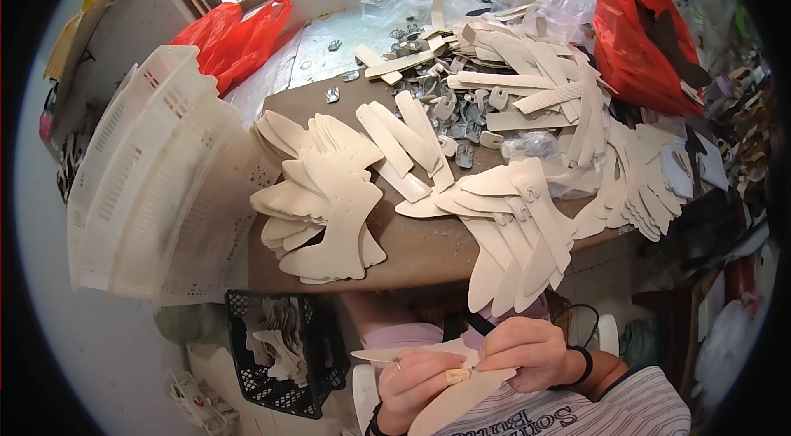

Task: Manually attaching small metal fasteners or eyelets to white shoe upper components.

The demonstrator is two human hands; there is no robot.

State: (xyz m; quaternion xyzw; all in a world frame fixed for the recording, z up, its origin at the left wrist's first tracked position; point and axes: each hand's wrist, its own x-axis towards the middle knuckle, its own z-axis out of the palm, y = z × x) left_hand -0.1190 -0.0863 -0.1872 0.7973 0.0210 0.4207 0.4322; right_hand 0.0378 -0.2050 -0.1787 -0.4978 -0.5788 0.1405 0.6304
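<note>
Over my lap I hold a cream shoe-upper piece (456,410), flat with curved, pointed ends. My left hand (409,384), wearing a ring, grips it from the left; a small yellowish wrap or scrap shows at its fingertips, and I cannot tell which. From the right, my right hand (521,351) is closed with its fingertips on the piece's middle, close to the left fingertips. Whatever lies between them is too small to make out. Just beyond, a fanned stack of similar pieces (527,250) hangs over the table edge, a buckle visible on the top one.
More cut pieces (329,180) are stacked on the brown table (420,256). Loose straps (527,82) and metal buckles (470,119) pile up behind. White plastic baskets (156,189) stand left, a black crate (317,353) below. Red bags (638,32) sit at the back.
</note>
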